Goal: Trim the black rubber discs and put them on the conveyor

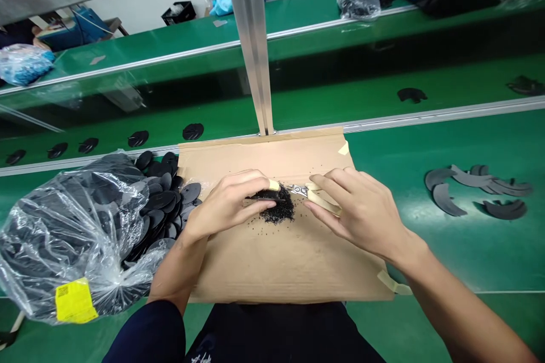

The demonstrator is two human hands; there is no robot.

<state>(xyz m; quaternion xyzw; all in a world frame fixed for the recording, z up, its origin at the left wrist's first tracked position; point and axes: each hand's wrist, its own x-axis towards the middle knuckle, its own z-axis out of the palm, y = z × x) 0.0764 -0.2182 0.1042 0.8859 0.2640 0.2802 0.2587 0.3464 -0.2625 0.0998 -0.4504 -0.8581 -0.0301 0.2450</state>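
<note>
Cardboard (272, 272) lay on a green desk (464, 258), with a heap of black bits (279, 211) near its middle. Just over the heap, the person's left hand (234, 198) pinched a thin black piece (276, 199) between thumb and fingers. The right hand (361, 207) gripped pale-yellow-handled pliers (300, 189), their metal tip pointing left, near the piece; whether they touched could not be told. On the left, black discs (159, 201) spilled from a clear bag (72, 221); on the right lay grey-black curved parts (446, 199).
</note>
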